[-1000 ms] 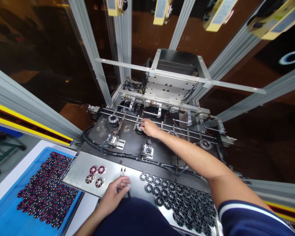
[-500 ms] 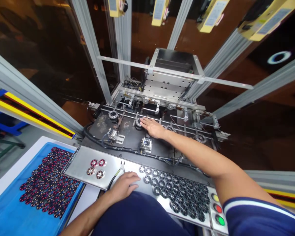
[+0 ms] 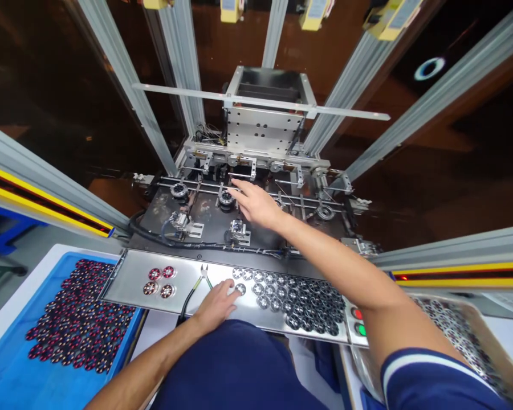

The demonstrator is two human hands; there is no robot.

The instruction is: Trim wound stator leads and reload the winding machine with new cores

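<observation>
My left hand (image 3: pixel 217 303) is low over the metal tray (image 3: pixel 130 285). Its thumb and fingers close around the edge of a small black-and-silver slotted ring (image 3: pixel 240 288), at the left end of the rows of like rings (image 3: pixel 293 293). Above the machine bed, my right hand (image 3: pixel 259 205) has its fingers stretched out and apart, holding nothing. Those fingertips are just beside a round fixture (image 3: pixel 226 197) with a dark ring-shaped part seated on it. Cutting pliers (image 3: pixel 203 276) with green-and-black handles lie left of my left hand.
Several red and copper-coloured rings (image 3: pixel 161 281) sit on the tray's left. A blue bin (image 3: pixel 8 336) of rings stands further left. Other fixtures (image 3: pixel 179 191) line the bed under metal rods. Red and green buttons (image 3: pixel 360 329) are at the tray's right, near a bag of silver parts (image 3: pixel 461 327).
My right hand has lifted off the round fixture, uncovering it. My left hand has reached forward and right to a ring, which has shifted slightly away from its row. The view has swung right.
</observation>
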